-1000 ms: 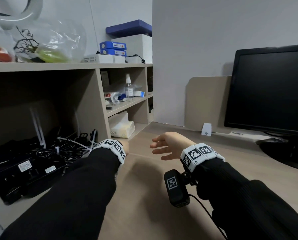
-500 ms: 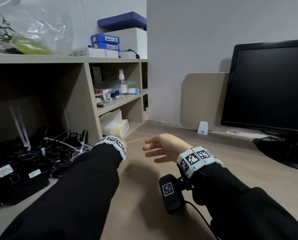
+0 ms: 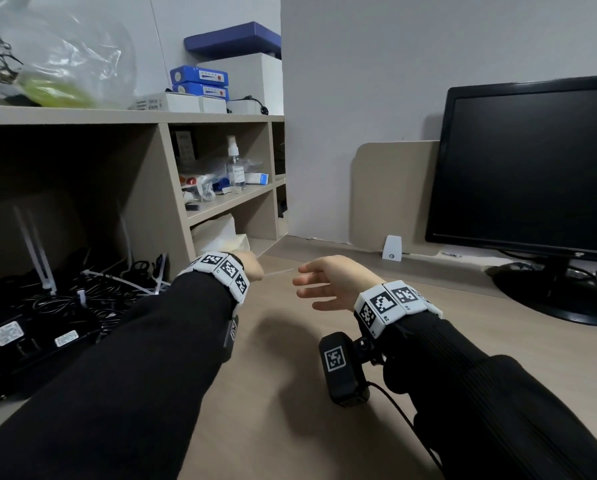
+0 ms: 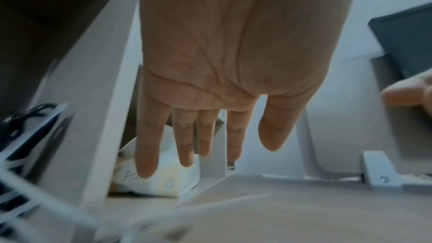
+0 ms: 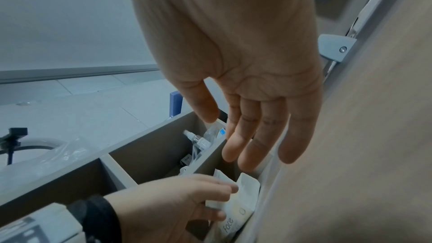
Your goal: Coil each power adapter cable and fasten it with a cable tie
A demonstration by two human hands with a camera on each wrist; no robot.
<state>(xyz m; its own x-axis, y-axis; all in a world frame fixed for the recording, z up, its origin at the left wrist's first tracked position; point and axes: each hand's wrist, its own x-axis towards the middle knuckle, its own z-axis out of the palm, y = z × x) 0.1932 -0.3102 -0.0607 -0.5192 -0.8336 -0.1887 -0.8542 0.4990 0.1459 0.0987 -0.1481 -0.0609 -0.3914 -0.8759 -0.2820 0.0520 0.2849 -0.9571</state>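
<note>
Where the power adapters (image 3: 30,337) lie heaped, in the low shelf bay to the left of the left grip (image 3: 252,266), expect dense, heavy bricks trailing soft, springy cables (image 3: 58,301). Probably best to lift one by its hard body and draw the cable out slowly, since the strands look tangled together and likely to snag. Several in the heap already carry white cable ties (image 3: 37,258), tails standing up.

Just off the left grip, toward the right grip (image 3: 331,282), a loose cable tie (image 3: 279,271): thin, light, stiff enough to keep straight, likely slippery. Cannot tell whether held or lying on the counter (image 3: 290,427); from the wrist view, left fingers (image 4: 184,145) hang straight, holding nothing plain to see. Right grip likewise spread and empty, palm turned inward.

Watch the shelf divider (image 3: 176,202) close beside the left grip, and the bay's low roof above the heap. Ahead of the left grip, a tissue pack (image 3: 221,237). Bare counter beneath and between both grips for coiling; monitor (image 3: 532,168) well off beyond the right grip.
</note>
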